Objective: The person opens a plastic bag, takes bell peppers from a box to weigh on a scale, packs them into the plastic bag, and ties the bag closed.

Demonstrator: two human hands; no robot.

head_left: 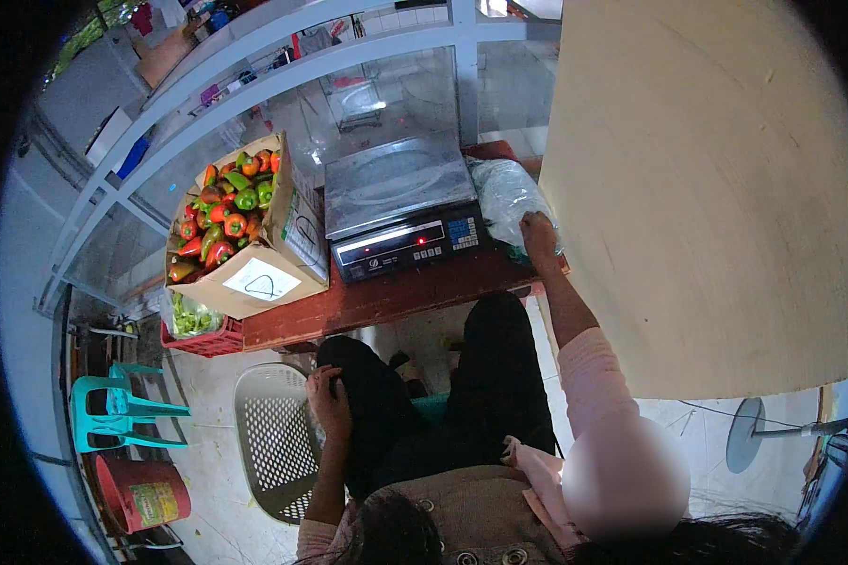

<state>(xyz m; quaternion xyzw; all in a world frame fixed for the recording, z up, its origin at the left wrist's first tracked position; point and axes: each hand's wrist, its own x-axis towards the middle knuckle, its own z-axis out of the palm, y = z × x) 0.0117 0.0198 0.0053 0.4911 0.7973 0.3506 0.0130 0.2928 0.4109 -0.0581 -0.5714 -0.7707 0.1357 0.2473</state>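
My right hand reaches to the right end of the red-brown table, its fingers closed on a clear plastic bag in a crumpled pile of plastic bags. Beside the pile stands a digital weighing scale with a bare metal pan and a lit red display. My left hand rests on my left thigh near the knee, holding nothing, its fingers loosely bent and apart. Left of the scale, a cardboard box tilts toward me, full of red and green bell peppers.
Below the box, a red crate holds bagged green vegetables. A pale perforated basket stands on the floor by my left leg. Farther left are a green plastic chair and a red bucket. A large beige panel rises at right.
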